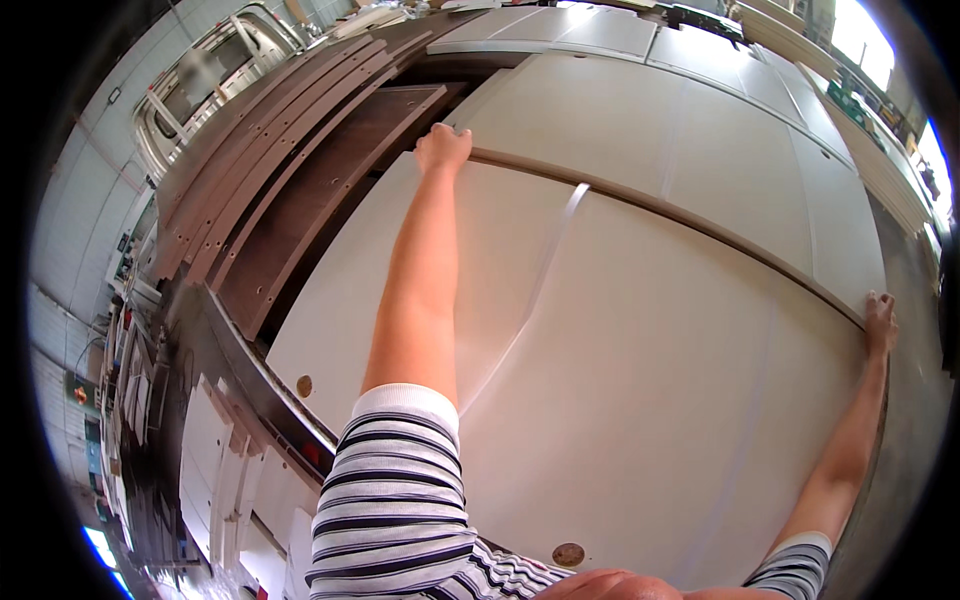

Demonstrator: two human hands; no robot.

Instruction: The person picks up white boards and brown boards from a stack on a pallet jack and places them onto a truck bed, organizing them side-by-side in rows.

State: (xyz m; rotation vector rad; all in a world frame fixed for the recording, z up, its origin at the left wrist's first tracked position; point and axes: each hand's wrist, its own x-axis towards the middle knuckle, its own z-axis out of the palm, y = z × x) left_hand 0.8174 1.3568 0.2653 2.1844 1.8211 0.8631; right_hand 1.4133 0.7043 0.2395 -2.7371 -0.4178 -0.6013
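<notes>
A large white panel (640,380) lies flat in front of me, with a round hole near its left corner and another by its near edge. Beyond it is a second white panel (720,170), and a brown edge (660,205) runs along the seam between the two. My left hand (443,148) is closed at the left end of that seam, fingers curled over the panel edge. At the seam's right end my right hand (881,322) is closed round the corner. Whether each hand grips the near or the far panel is hard to see. A pale strap-like strip (545,260) crosses the near panel.
Dark brown boards (300,180) with small holes lie stacked to the left. More white panels (580,30) lie at the far side. Offcuts (240,480) stand at lower left. Long pale boards (880,160) are piled at right, beside the grey floor (915,340). A white vehicle (210,75) stands at far left.
</notes>
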